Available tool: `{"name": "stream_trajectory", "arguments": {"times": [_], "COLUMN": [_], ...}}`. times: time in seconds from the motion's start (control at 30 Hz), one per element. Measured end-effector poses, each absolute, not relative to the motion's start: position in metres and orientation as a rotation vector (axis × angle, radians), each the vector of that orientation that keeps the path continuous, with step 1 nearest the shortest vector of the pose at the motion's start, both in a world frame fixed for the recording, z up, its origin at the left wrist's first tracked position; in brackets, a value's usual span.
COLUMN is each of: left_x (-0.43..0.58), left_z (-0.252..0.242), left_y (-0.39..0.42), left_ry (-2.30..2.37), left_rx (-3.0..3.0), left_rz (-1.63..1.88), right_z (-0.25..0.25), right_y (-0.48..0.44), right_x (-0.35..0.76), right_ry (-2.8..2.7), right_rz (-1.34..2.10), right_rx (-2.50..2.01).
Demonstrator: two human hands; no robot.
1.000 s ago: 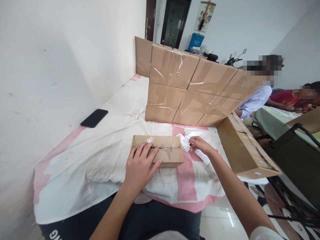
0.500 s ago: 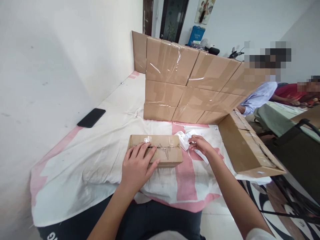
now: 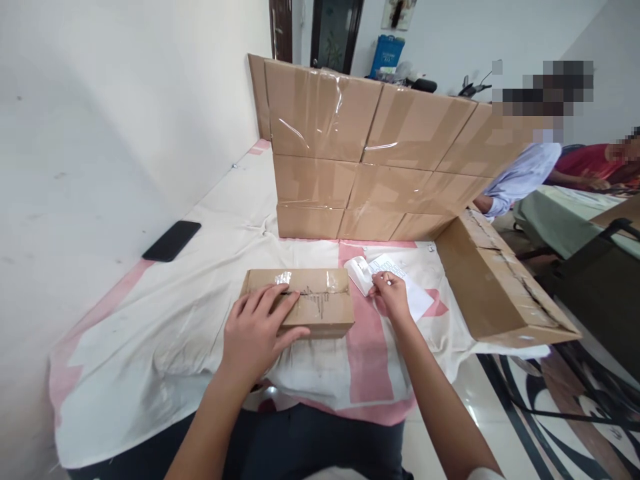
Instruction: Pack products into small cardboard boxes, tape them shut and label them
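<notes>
My left hand (image 3: 257, 327) lies on top of a small closed cardboard box (image 3: 327, 313), fingers stretched over its lid and thumb along the near edge. Dark scribbled lines and shiny bits of tape mark the lid. Just right of the box, my right hand (image 3: 393, 292) has thumb and fingers pinched together at the edge of a curled white piece (image 3: 359, 275); a small white bit shows at the fingertips, too small to name. Partly under that hand lies a white sheet (image 3: 417, 297) with blue outlined shapes printed on it.
A tall taped cardboard panel (image 3: 320, 183) stands behind the box, and an open carton (image 3: 500, 293) is at the right. A black phone (image 3: 173, 241) lies left on the white and pink cloth (image 3: 200, 300), beside the wall. Two people sit beyond, at the right.
My right hand has closed into a pinch beside the curled white piece, and more of the printed sheet shows. My left hand stays on the box; the view has shifted slightly.
</notes>
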State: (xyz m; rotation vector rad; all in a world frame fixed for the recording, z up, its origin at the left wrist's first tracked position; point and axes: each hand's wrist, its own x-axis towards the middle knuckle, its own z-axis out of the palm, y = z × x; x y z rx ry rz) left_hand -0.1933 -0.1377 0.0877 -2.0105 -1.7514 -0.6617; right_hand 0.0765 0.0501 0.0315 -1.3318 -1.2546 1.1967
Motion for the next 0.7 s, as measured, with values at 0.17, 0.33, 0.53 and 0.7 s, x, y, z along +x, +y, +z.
{"name": "stream_trajectory", "arguments": {"times": [0.17,0.33,0.53,0.7], "left_x": [-0.208,-0.221,-0.129,-0.057], "left_z": [0.087,0.083,0.066,0.028], "left_y": [-0.119,-0.085,-0.056,0.017], "left_ry": [-1.69,-1.683,-1.127,-1.475], "left_rx": [-2.015,-1.909,-2.144,-2.504], "left_rz": [-0.549,-0.604,-1.042,-0.861], "right_z": [0.019,0.012,0.004,0.0], "right_y": [0.05,0.051,0.05,0.047], "right_x": [0.074,0.079,0.081,0.079], "right_ry": [-1.155,-1.117,-1.091,-1.097], "right_rz": [1.22,1.251,1.223,1.147], "right_rx": [-1.253,-1.204,-1.174,-1.14]}}
